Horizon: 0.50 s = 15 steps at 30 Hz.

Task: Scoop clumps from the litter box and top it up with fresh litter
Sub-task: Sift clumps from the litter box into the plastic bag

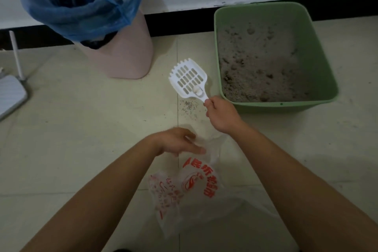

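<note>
Evidently mid-scoop: right hand (222,114) grips scoop (189,80) carrying a clump (197,90); left hand (176,142), fingers loose, rests on bag (196,186); next, tip steadily into bin (114,51)

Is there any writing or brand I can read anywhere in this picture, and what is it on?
Plastic bag: large red Chinese characters beside a round red logo, too crumpled to read surely.
Same bag, left side: small red print, blurred, unreadable.
Scoop, litter box, bin: no text shows.
</note>
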### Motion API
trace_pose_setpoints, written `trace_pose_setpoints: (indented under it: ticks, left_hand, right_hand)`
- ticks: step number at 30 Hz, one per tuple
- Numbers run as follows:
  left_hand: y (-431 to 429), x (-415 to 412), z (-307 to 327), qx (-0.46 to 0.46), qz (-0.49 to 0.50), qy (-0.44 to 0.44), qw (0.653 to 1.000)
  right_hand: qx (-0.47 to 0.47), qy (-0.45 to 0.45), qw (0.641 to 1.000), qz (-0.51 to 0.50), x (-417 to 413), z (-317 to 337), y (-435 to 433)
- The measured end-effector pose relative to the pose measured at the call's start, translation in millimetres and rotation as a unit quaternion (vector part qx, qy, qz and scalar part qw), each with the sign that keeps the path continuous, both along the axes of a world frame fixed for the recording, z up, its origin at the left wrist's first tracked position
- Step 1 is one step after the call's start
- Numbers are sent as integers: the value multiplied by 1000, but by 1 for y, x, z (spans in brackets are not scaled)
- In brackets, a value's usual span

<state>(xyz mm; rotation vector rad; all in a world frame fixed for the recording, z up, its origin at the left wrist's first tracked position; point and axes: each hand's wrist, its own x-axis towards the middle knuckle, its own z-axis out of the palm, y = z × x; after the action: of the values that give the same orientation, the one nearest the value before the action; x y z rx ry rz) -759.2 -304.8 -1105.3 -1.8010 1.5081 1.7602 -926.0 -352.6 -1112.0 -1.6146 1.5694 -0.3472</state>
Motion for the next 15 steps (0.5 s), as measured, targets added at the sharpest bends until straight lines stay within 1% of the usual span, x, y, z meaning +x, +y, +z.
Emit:
trace_pose_setpoints:
  ticks: [2,3,5,6,7,8,10,12,13,15]
  left_hand:
    - [9,1,-9,14,15,21,1000]
    - [12,4,-13,-1,20,20,1000]
    - [13,15,-15,-69,62,10,996]
    - [12,21,-14,-111,116,2,987]
    - [9,27,-11,-160,188,-9,969]
    - [5,34,-9,-211,263,-19,941]
    - [-5,50,2,-296,382,-6,875]
    - [-15,62,16,-345,464,26,815]
    - [-19,66,24,-357,493,33,793]
    - [-26,71,41,-376,526,43,762]
  right_hand:
    - [37,-32,997,-52,-4,-3,6]
    - [46,-41,996,-71,-8,-6,8]
    - [57,-56,993,-88,-15,-11,15]
    - [65,-63,991,-93,-18,-13,18]
    - [73,-67,990,-98,-22,-15,20]
    - [79,-63,990,-100,-24,-18,22]
    - [84,-17,993,-85,-29,-26,24]
    - [79,49,994,-66,-34,-32,25]
    - [75,69,993,-62,-35,-34,26]
    - [66,102,991,-52,-35,-34,27]
